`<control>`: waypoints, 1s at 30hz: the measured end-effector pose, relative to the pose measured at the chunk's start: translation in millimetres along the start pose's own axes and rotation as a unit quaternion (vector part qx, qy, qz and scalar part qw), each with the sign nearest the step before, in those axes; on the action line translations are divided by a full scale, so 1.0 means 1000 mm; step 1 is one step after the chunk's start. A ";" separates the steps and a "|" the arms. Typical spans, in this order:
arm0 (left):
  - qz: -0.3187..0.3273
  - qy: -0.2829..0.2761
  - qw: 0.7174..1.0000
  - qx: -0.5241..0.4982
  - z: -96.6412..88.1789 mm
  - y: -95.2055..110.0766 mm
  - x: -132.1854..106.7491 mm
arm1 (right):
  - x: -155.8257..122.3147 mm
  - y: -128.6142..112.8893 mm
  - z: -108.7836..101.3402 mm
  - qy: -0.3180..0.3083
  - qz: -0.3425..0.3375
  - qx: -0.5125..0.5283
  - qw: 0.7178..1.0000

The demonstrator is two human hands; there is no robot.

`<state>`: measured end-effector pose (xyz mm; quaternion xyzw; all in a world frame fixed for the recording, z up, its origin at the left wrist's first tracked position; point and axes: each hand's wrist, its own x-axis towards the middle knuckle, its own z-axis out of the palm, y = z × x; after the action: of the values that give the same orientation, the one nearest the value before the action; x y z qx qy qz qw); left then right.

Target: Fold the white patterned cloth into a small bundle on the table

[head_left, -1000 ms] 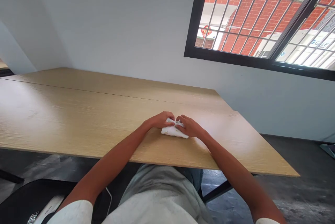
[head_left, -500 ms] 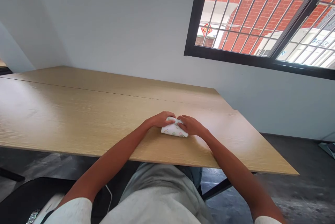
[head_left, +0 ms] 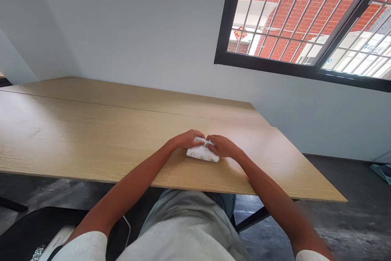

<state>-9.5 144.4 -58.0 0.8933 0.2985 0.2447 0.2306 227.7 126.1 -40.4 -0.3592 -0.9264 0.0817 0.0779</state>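
While a second ago the folded patterned cloth (head_left: 202, 153) looked looser, it now lies compact on the wooden worktop (head_left: 91, 130), the left hand (head_left: 187, 140) and right hand (head_left: 222, 146) both pressing curled fingers onto its top edge.

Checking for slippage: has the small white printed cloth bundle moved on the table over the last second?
No. The small white printed cloth bundle stays equally near the wooden table's front edge.
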 end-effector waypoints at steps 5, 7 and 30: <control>0.002 -0.003 1.000 0.002 0.000 -0.001 0.000 | -0.001 -0.001 0.000 -0.004 0.000 -0.007 1.000; 0.006 -0.006 1.000 0.001 -0.001 -0.001 0.000 | -0.002 -0.001 0.001 -0.006 0.001 -0.010 1.000; -0.004 -0.021 1.000 0.015 -0.002 0.001 0.000 | -0.004 -0.002 -0.002 -0.013 0.005 -0.019 1.000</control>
<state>-9.9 144.3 -55.5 0.9003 0.3011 0.2200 0.2243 229.6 121.8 -38.7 -0.3639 -0.9270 0.0689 0.0588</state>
